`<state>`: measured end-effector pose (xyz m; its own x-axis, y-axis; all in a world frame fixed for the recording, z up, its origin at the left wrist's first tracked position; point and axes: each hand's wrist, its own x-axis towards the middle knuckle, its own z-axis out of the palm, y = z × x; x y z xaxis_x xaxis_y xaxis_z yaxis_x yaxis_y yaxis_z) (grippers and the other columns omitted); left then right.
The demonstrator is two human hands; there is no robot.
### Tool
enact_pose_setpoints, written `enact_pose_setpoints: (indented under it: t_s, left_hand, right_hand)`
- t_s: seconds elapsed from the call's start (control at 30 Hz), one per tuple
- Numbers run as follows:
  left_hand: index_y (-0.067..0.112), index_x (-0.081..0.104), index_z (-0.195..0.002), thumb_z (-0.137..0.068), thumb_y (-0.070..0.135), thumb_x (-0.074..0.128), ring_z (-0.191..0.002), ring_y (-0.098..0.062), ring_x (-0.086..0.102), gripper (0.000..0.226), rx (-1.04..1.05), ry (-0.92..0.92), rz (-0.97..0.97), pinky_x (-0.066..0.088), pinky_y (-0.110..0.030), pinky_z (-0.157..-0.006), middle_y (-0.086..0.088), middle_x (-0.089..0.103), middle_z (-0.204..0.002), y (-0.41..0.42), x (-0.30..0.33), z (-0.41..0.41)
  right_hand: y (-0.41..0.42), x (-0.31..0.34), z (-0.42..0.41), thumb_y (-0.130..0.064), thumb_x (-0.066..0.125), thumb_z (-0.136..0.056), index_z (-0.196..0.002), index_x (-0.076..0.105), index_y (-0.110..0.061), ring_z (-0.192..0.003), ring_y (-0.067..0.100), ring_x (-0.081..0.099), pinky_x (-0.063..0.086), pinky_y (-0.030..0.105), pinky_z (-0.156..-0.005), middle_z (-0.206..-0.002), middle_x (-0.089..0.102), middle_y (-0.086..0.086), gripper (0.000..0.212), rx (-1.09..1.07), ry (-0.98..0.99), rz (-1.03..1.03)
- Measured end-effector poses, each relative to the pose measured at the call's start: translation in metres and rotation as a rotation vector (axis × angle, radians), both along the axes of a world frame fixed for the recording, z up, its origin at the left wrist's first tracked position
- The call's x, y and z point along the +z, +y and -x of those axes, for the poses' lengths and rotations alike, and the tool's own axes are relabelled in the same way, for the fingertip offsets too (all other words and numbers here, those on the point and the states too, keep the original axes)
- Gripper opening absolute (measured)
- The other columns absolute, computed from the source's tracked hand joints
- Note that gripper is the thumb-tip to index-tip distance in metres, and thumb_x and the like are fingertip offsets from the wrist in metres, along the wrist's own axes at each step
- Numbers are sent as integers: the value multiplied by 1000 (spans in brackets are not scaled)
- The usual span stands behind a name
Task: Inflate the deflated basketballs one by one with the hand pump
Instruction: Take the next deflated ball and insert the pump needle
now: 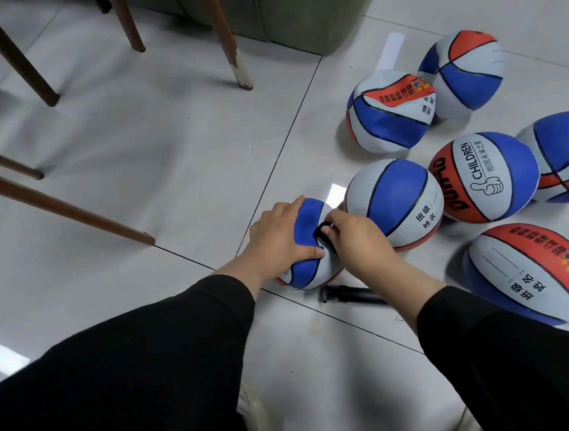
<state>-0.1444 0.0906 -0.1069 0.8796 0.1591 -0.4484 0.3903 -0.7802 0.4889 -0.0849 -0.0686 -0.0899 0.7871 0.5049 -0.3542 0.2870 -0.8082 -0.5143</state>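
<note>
A deflated blue, white and red basketball (307, 271) lies on the floor tiles in front of me. My left hand (279, 234) presses on its top left, fingers and thumb spread around the dented blue panel. My right hand (354, 240) pinches a small black pump end with a metal tip (324, 229) at the ball's top. The black hand pump body (348, 295) lies on the floor just under my right wrist, partly hidden by it.
Several more red, white and blue basketballs lie to the right, one (395, 202) touching my right hand and a crumpled one (391, 109) farther back. Brown chair legs (233, 41) stand at upper left, a green upholstered seat (292, 11) behind them.
</note>
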Motion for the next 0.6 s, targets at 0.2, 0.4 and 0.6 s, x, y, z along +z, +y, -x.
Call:
enact_pose_setpoints:
  t_s: [0.2, 0.4, 0.6]
  left_hand:
    - [29, 19, -164, -77, 61, 81, -138, -28, 41, 111, -16, -9, -29, 39, -42, -110, -3, 38, -156, 0, -7, 0]
    - [26, 19, -165, -77, 59, 81, -137, -28, 39, 112, -17, -11, -20, 38, -41, -112, -3, 34, -157, 3, -11, -2]
    - [27, 19, -164, -77, 60, 82, -141, -26, 36, 113, 1, -4, 19, 36, -39, -113, -2, 31, -159, 8, -5, -5]
  right_hand:
    - [10, -8, 2, -19, 45, -106, -90, 48, -11, -76, 28, 54, 35, 34, -65, -75, 53, 4, 19, 33, 45, 92]
    - [17, -15, 1, -16, 44, -106, -87, 45, -13, -80, 27, 58, 39, 33, -67, -82, 59, 4, 20, 82, 67, 115]
    - [15, -13, -4, -25, 49, -107, -106, 60, -7, -86, 28, 59, 46, 37, -74, -92, 66, 12, 21, 68, 64, 98]
